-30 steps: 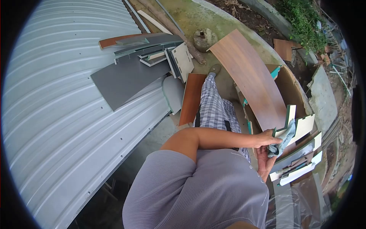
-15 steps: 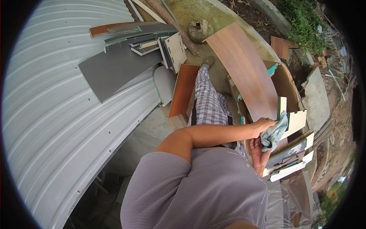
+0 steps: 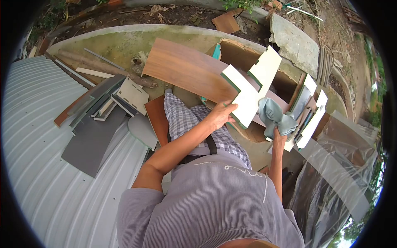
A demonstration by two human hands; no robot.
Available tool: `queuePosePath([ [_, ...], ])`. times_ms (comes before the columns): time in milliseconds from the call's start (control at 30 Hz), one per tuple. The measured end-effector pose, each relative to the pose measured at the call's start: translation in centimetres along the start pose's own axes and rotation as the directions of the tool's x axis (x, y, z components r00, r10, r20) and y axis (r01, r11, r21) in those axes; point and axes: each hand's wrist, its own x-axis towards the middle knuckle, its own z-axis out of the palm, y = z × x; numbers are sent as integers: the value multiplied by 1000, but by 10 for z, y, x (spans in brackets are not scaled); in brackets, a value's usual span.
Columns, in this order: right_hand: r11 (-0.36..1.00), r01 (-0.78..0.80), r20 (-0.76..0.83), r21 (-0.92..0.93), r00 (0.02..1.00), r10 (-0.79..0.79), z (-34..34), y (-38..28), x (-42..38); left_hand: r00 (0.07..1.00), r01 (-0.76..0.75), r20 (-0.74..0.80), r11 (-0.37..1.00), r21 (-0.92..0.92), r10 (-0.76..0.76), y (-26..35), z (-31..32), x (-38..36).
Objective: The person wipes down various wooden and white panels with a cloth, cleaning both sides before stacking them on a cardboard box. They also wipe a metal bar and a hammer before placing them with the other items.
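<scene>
A long brown wood-grain laminate board (image 3: 186, 70) lay across an open cardboard box (image 3: 240, 51), passing behind the cream notched panel (image 3: 250, 89) that the person held up above their checked trouser leg (image 3: 186, 122). More cream panels (image 3: 310, 111) leaned at the box's right edge, beside a sheet of clear plastic (image 3: 339, 165). Left of the leg, grey and cream offcuts (image 3: 107, 103) were piled on corrugated metal roofing (image 3: 45, 165).

The left hand (image 3: 221, 115) gripped the panel's lower left edge, fingers curled behind it and thumb on the face. The right hand (image 3: 278, 134) was mostly hidden under a crumpled grey-blue cloth (image 3: 275, 118) that it clutched just beside the panel; whether cloth and panel touched could not be made out. The panel was flat and smooth, with green-edged notches.
</scene>
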Motion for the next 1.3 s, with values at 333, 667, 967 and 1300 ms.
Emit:
queuePosePath([
  [333, 598, 783, 656, -167, 542, -526, 105, -96, 0, 964, -191, -88, 887, 419, 249, 15, 24, -37],
  [667, 991, 134, -53, 14, 990, -133, 151, -14, 143, 983, 3, -145, 778, 629, 114, 42, 26, -71],
  [967, 301, -622, 590, 723, 782, 199, 140, 16, 180, 982, 0, -132, 697, 717, 136, 68, 35, -87],
  [1300, -189, -636, 639, 748, 767, -58, 194, -79, 58, 944, 42, -174, 420, 907, 281, 194, 62, -190],
])
